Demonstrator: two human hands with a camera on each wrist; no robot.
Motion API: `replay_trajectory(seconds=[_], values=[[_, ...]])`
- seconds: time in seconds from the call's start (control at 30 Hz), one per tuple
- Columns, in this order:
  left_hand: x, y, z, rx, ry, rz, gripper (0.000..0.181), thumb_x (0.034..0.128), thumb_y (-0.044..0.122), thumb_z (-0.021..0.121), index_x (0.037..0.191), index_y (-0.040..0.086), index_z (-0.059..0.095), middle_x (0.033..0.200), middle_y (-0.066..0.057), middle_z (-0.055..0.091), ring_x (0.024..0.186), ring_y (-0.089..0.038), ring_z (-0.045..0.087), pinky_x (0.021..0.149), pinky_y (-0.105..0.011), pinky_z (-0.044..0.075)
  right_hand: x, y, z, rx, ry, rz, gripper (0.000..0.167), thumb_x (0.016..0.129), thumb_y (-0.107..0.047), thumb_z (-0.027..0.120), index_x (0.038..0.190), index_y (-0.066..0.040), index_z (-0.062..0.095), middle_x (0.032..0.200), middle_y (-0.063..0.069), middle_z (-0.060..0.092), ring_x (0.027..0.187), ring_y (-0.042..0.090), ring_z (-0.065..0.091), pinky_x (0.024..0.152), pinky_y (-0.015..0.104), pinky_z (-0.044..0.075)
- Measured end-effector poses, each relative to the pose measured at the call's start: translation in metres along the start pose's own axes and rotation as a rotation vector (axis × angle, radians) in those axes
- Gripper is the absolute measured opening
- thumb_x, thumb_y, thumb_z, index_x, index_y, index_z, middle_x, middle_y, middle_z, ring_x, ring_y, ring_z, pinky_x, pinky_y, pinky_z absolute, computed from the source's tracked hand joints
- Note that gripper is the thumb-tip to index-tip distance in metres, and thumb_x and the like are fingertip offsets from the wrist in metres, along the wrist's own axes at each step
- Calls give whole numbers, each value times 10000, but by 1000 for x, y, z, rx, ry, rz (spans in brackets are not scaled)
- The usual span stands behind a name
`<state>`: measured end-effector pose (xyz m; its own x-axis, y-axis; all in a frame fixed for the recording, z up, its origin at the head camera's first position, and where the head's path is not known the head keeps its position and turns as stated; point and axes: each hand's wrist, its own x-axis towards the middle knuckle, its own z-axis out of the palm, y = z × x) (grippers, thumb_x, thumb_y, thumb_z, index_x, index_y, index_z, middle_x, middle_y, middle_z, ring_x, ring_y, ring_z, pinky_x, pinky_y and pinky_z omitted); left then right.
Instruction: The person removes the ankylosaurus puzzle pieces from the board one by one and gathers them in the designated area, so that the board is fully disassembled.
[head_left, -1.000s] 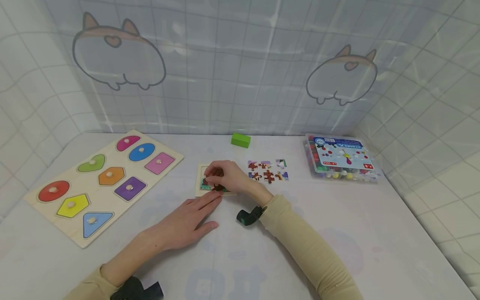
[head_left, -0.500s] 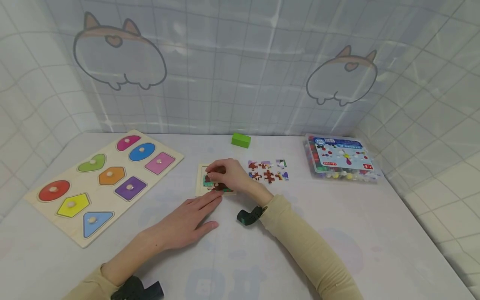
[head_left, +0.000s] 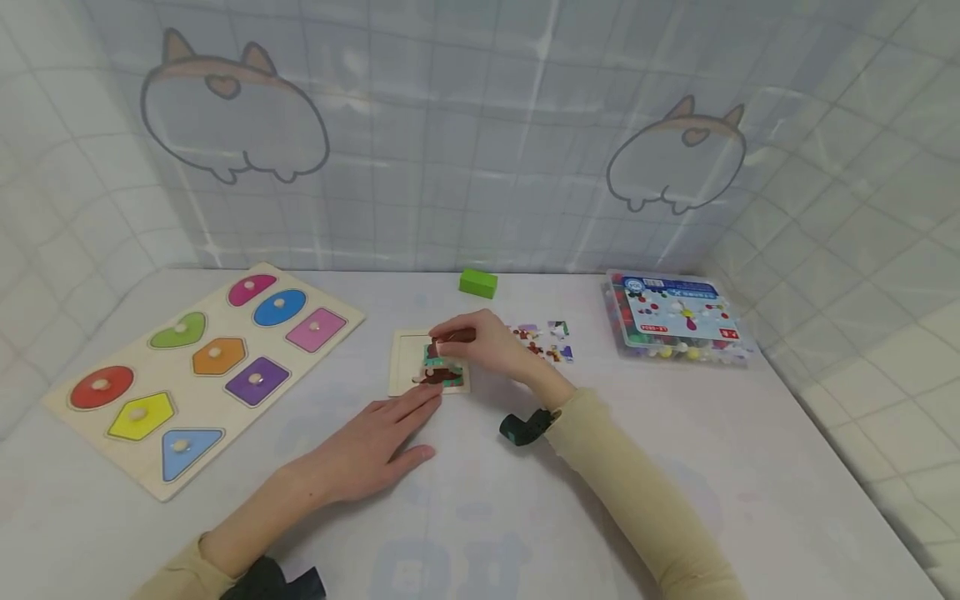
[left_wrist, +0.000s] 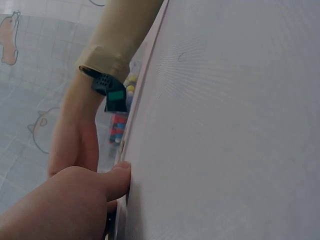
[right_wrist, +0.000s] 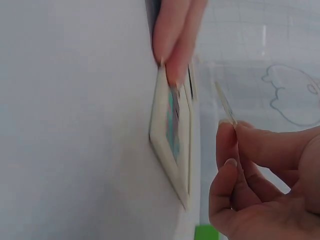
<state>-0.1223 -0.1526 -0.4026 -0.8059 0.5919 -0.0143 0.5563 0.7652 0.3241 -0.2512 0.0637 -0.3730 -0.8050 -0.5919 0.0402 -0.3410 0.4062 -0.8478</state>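
My right hand (head_left: 487, 343) pinches a thin jigsaw puzzle piece (right_wrist: 225, 104) between thumb and fingers. It holds the piece above a small pale puzzle tray (head_left: 398, 368), apart from it in the right wrist view. Other brown and green puzzle pieces (head_left: 448, 377) lie in the tray's right part; its left part shows bare board. With fingers stretched out flat, my left hand (head_left: 367, 450) touches the tray's near edge. In the left wrist view the left thumb (left_wrist: 120, 179) shows at the table surface, while the tray is mostly hidden.
Several loose puzzle pieces (head_left: 558, 330) lie right of the tray, partly behind the right hand. A shape peg board (head_left: 217, 392) with knobbed pieces lies at the left. A green block (head_left: 478, 283) stands at the back. A clear plastic case (head_left: 678, 317) sits at the right.
My right hand has lifted off the tray's left part and moved right with the puzzle piece, baring the board there. My left hand has stayed in place.
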Motion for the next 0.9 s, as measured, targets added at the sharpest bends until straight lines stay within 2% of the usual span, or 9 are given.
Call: replay_trajectory(seconds=[0.1,0.33,0.57,0.63,0.8,0.9], values=[[0,0,0,2,1,-1,711,1009,513,510,1585,155,295,1671,23,205,1511,-214,278,1169,-499,347,-8,6,-12,15,3,16,300,954,-130,676,1249,-84,703,1191,49,714,1082,143,684,917,280,560],[-1,0,0,11,7,-2,709,1012,519,501,1586,159,292,1668,25,212,1509,-212,279,1168,-492,348,-31,23,-38,-39,46,54,311,953,-134,681,1259,-80,698,1209,41,712,1072,164,684,864,295,571],[-2,0,0,9,13,0,705,1013,512,503,1588,164,289,1666,25,219,1512,-215,273,1172,-486,345,-57,36,-57,-25,84,108,300,954,-112,676,1251,-80,703,1240,88,694,1040,212,680,815,305,580],[-2,0,0,7,15,0,705,1012,511,504,1588,165,289,1665,20,224,1512,-218,273,1172,-487,344,-62,39,-60,-35,93,118,298,950,-108,681,1246,-87,707,1232,94,691,1043,218,677,821,317,586],[-2,0,0,2,19,3,702,1013,501,509,1587,162,290,1664,18,227,1513,-217,272,1170,-487,345,-72,44,-62,-71,106,151,321,946,-140,697,1266,-131,705,1257,50,682,1118,194,653,950,349,562],[-2,0,0,1,19,2,704,1012,500,513,1587,162,290,1665,21,225,1512,-218,274,1166,-490,350,-75,45,-60,-84,111,144,328,945,-149,700,1272,-147,704,1234,31,691,1125,185,648,989,358,542]])
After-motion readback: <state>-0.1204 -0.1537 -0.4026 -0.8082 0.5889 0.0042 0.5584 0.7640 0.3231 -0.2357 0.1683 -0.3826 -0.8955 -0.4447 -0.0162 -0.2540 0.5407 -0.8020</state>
